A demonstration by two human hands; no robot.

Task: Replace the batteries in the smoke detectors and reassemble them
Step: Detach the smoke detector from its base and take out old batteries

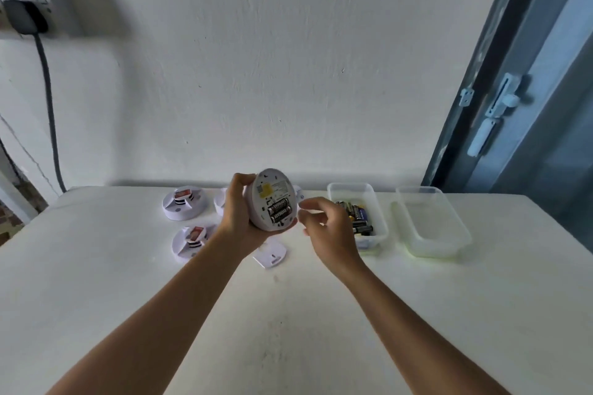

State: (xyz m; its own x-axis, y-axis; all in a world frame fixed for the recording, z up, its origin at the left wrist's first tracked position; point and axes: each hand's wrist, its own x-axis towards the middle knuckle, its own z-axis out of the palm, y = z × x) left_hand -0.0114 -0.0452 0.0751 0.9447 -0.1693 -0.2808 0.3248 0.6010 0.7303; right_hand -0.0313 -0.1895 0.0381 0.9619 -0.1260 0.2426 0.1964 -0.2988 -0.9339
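The left hand (239,215) grips the detector (272,200) above the desk (288,314), its two batteries (278,210) exposed. At its 3 o'clock the right hand (324,228) hovers, fingers loosely curled, holding nothing. Tilted so, the batteries may slip out unless the cover (271,255), lying at 6 o'clock, goes on.

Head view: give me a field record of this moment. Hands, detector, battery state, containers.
left hand: grips smoke detector, back side facing camera
battery bay: open, two batteries seated
right hand: beside detector, fingers loosely curled, holds nothing visible
cover: lying on table below detector
battery tub: holds loose batteries
second tub: nothing visible inside
other detectors: on table, left
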